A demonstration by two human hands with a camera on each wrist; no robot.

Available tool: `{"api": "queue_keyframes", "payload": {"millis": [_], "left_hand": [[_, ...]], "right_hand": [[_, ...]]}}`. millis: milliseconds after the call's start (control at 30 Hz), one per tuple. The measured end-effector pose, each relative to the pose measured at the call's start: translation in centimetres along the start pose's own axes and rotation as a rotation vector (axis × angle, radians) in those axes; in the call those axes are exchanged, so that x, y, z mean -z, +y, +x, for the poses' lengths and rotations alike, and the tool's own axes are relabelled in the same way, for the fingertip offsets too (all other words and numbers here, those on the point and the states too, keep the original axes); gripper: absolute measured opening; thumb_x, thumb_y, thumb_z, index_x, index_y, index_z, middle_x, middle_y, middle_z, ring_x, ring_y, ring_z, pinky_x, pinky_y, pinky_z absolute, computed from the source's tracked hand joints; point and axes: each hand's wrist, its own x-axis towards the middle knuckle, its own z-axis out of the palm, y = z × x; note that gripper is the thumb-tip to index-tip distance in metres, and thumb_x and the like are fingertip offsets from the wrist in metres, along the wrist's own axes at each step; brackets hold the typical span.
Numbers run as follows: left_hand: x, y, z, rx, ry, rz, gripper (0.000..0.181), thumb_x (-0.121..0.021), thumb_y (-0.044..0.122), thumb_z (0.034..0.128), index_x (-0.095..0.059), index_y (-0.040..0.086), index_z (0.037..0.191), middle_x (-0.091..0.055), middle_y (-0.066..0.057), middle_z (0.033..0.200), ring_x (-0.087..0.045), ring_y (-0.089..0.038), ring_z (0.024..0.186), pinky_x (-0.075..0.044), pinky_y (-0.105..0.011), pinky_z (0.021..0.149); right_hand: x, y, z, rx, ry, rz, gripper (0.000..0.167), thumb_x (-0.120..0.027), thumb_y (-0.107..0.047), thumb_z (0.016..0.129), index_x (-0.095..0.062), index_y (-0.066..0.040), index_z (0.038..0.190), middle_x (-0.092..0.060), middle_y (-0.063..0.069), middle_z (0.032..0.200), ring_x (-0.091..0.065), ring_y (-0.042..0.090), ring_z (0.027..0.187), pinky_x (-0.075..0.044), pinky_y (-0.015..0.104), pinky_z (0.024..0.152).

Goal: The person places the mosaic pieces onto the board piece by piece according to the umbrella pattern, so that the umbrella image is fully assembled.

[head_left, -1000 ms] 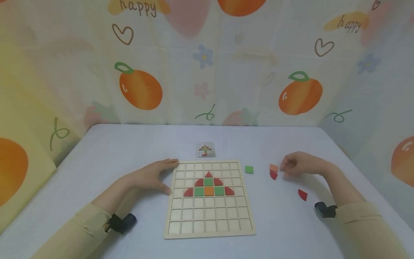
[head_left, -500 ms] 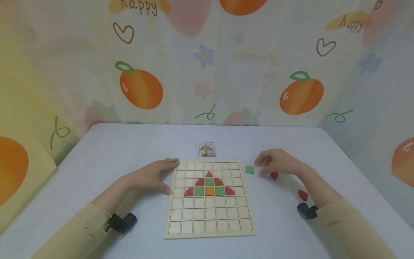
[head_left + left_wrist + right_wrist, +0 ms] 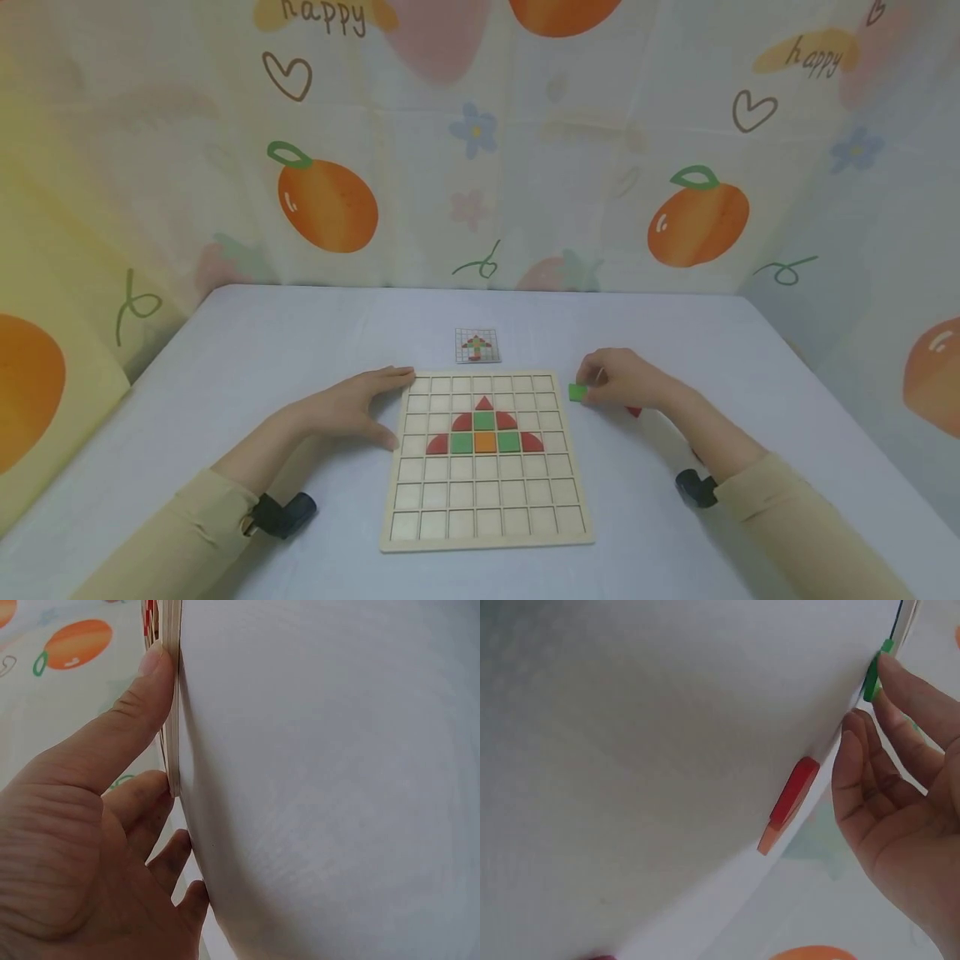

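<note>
Fingers of the right hand (image 3: 624,380) have just pinched the green square (image 3: 576,392), bringing a loose piece into grasp; the left hand (image 3: 347,408), fingers spread, touches the board (image 3: 487,497).

Grid board (image 3: 488,525): pale wood tone, square lattice of dark lines. Inlay colours, top row down: red triangular tile (image 3: 483,404); green square tile (image 3: 483,422) between red quarter-circle tiles (image 3: 506,421); orange square tile (image 3: 485,442) flanked by green, with red at each end. Loose square tile (image 3: 576,392): bright green. Loose quarter-circle tile (image 3: 795,791): red. Pattern card (image 3: 476,344): red and green motif on fine-lined pale grid. Worktop (image 3: 322,333): plain white. Curtain (image 3: 420,167): off-white; orange fruit, green leaves, blue flowers, brown hearts and lettering. Sleeves (image 3: 817,521): plain beige.
</note>
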Motion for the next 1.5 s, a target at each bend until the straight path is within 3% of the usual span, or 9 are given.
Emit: {"api": "queue_keyframes", "payload": {"millis": [367, 567, 767, 1167, 1500], "left_hand": [[0.0, -0.1, 0.1, 0.012, -0.003, -0.009, 0.101, -0.085, 0.041, 0.0728, -0.034, 0.007, 0.154, -0.026, -0.015, 0.164, -0.017, -0.043, 0.153, -0.021, -0.062, 0.122], [0.0, 0.0, 0.1, 0.017, -0.001, 0.002, 0.101, -0.085, 0.041, 0.0728, -0.034, 0.008, 0.154, -0.027, -0.015, 0.164, -0.018, -0.042, 0.153, -0.022, -0.062, 0.122], [0.0, 0.2, 0.2, 0.024, 0.0, 0.002, 0.101, -0.085, 0.041, 0.0724, -0.034, 0.008, 0.154, -0.027, -0.014, 0.164, -0.018, -0.042, 0.153, -0.022, -0.062, 0.122], [-0.1, -0.1, 0.2, 0.032, -0.004, -0.009, 0.101, -0.085, 0.039, 0.0722, -0.034, 0.008, 0.154, -0.026, -0.014, 0.164, -0.018, -0.042, 0.153, -0.022, -0.062, 0.122], [-0.1, -0.2, 0.1, 0.033, -0.002, -0.002, 0.101, -0.085, 0.039, 0.0726, -0.034, 0.009, 0.154, -0.027, -0.014, 0.165, -0.019, -0.041, 0.153, -0.022, -0.062, 0.122]], "right_hand": [[0.2, -0.9, 0.3, 0.062, 0.044, 0.024, 0.011, -0.075, -0.007, 0.083, -0.066, -0.012, 0.085, -0.07, 0.001, 0.085, -0.057, 0.014, 0.078, -0.05, 0.027, 0.073], [0.2, -1.7, 0.0, 0.1, 0.076, 0.09, 0.005, -0.071, -0.011, 0.089, -0.071, -0.016, 0.091, -0.073, -0.003, 0.09, -0.059, 0.014, 0.085, -0.051, 0.029, 0.08], [-0.2, -3.6, -0.1, 0.157, 0.106, 0.181, 0.008, -0.073, -0.013, 0.087, -0.074, -0.019, 0.092, -0.075, -0.005, 0.088, -0.064, 0.011, 0.085, -0.052, 0.028, 0.081], [-2.4, -7.6, 0.1, 0.214, -0.092, 0.324, 0.012, -0.072, -0.013, 0.086, -0.074, -0.023, 0.091, -0.072, -0.006, 0.083, -0.062, 0.013, 0.079, -0.053, 0.029, 0.078], [-3.9, -9.6, 0.2, 0.278, -0.159, 0.291, 0.011, -0.077, -0.015, 0.084, -0.075, -0.024, 0.089, -0.073, -0.009, 0.084, -0.064, 0.01, 0.077, -0.056, 0.024, 0.073]]}}
